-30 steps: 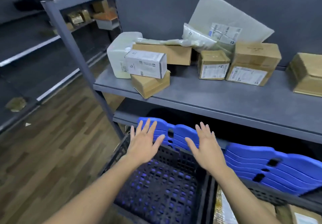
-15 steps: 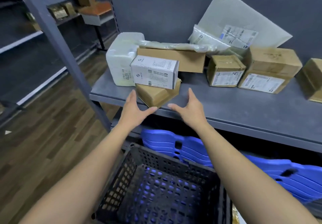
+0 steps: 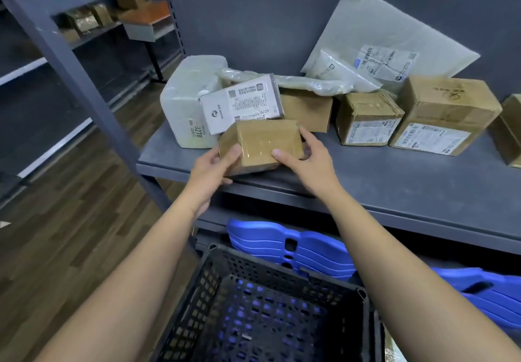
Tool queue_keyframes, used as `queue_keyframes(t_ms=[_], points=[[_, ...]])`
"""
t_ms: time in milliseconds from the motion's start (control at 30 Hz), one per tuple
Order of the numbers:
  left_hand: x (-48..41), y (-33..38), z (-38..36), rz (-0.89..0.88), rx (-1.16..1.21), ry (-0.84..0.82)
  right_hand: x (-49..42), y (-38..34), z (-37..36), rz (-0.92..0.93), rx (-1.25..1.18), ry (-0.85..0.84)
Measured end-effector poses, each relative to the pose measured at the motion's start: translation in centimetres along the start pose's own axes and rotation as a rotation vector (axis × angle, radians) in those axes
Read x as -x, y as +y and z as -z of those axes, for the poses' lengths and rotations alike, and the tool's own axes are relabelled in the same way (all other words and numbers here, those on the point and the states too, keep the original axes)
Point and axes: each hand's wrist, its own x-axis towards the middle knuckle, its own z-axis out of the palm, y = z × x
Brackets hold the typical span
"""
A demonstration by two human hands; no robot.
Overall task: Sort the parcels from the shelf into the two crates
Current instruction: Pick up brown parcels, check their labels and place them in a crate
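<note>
Both hands hold one small brown box (image 3: 262, 143) at the near left edge of the grey shelf (image 3: 380, 178). The left hand (image 3: 212, 166) grips its left end, thumb on top and fingers curled below. The right hand (image 3: 311, 161) grips the right end, fingers curled round it. A white labelled box (image 3: 242, 105) leans just behind. The black crate (image 3: 282, 274) stands below, near.

Single wide-angle view from wearer's head, faced forward and down. Grey shelf (image 3: 394, 175) sat close, filling upper frame; black crate (image 3: 282, 273) lay directly below lens; wooden floor (image 3: 70, 235) at left.
</note>
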Motion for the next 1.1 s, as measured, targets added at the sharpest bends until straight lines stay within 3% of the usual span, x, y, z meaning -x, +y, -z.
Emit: queue_keyframes(t_ms=[133, 267, 533, 700, 800, 1100], points=[[0.4, 1.3, -0.1, 0.207, 0.023, -0.026, 0.2, 0.8, 1.2, 0.008, -0.134, -0.09], [0.4, 1.2, -0.6, 0.393, 0.072, -0.058, 0.2, 1.3, 1.4, -0.003, -0.173, -0.047], [1.0, 1.0, -1.0, 0.488, -0.034, -0.013, 1.2, 1.9, 0.6, -0.078, -0.313, -0.063], [1.2, 0.6, -1.3, 0.371, 0.247, -0.041, 2.4, 1.6, 1.5, -0.155, -0.315, -0.035], [1.8, 0.4, -2.0, 0.257, 0.415, -0.091, 3.7, 1.3, 1.5, -0.247, -0.48, -0.018], [2.4, 1.0, -4.3, 0.097, 0.436, 0.044, 6.8, 3.3, 0.8, -0.318, -0.39, -0.107]])
